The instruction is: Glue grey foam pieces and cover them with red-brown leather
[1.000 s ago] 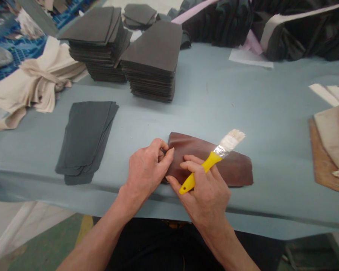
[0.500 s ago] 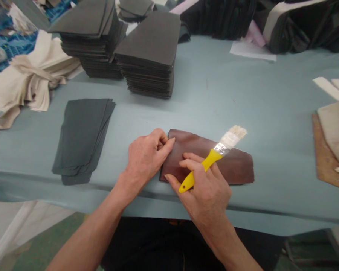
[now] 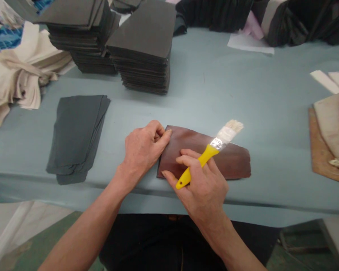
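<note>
A dark reddish-brown leather piece [image 3: 231,160] lies flat near the table's front edge, with a thin dark edge showing beneath its left end. My left hand [image 3: 145,145] is closed at that left end, thumb and fingers pinching the upper left corner. Across the palm of my right hand [image 3: 205,184] rests a paintbrush [image 3: 209,152] with a yellow handle and pale bristles, pointing up and to the right. The right thumb and fingertips also touch the leather, the thumb at its lower left edge.
To the left lies a small stack of dark grey pieces [image 3: 76,133]. Behind stand tall stacks of dark sheets [image 3: 144,34] and beige cloth strips [image 3: 25,71]. A brown board [image 3: 322,150] with a pale piece on it is at the right. Black bundles [image 3: 214,15] line the back.
The whole view has shifted slightly, so everything sits a little higher and further left. Both hands keep the same pose on the leather, and the paintbrush stays in my right hand.
</note>
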Action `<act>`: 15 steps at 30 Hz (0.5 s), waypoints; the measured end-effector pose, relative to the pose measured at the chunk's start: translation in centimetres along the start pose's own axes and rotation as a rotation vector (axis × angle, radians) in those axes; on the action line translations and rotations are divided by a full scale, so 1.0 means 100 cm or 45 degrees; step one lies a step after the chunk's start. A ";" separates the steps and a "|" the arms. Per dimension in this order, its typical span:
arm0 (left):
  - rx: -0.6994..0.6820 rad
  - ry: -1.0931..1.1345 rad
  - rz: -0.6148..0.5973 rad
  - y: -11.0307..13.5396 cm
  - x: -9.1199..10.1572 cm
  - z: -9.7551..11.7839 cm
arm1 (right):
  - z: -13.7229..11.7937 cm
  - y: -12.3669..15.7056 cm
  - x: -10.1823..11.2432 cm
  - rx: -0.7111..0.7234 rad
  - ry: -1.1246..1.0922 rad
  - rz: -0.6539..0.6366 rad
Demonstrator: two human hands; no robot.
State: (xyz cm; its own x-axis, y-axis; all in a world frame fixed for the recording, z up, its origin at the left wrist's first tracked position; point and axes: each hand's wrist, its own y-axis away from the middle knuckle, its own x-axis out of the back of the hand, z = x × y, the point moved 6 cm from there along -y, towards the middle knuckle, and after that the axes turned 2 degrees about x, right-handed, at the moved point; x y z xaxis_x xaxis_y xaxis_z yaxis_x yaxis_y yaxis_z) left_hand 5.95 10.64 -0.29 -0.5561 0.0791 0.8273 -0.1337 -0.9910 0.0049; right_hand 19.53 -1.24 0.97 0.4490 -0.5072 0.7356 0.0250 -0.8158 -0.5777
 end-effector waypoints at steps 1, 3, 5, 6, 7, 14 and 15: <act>0.001 0.001 0.010 -0.001 0.000 0.000 | 0.000 0.000 0.000 0.003 0.004 -0.007; -0.002 0.006 0.029 -0.003 -0.001 -0.001 | -0.001 -0.001 0.000 0.015 0.011 -0.016; -0.025 0.008 0.050 -0.003 -0.002 -0.001 | -0.002 -0.002 0.001 0.026 0.021 -0.011; -0.049 0.005 0.072 -0.003 -0.001 0.000 | -0.002 -0.002 0.001 0.027 0.029 -0.006; -0.082 0.003 0.101 -0.002 0.001 0.001 | -0.002 -0.002 0.001 0.024 0.033 -0.004; -0.719 0.032 0.131 0.026 0.015 0.021 | -0.001 -0.001 -0.001 0.003 0.044 0.002; -0.803 0.032 0.081 0.031 0.014 0.022 | -0.001 0.000 -0.001 -0.001 0.045 0.007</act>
State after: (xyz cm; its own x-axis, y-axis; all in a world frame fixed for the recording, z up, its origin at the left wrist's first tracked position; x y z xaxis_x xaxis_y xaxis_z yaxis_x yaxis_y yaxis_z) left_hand 6.55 7.47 2.12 -0.5968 0.0324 0.8017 -0.5531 -0.7405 -0.3818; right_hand 19.41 -1.20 0.96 0.4170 -0.5210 0.7447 0.0223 -0.8133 -0.5815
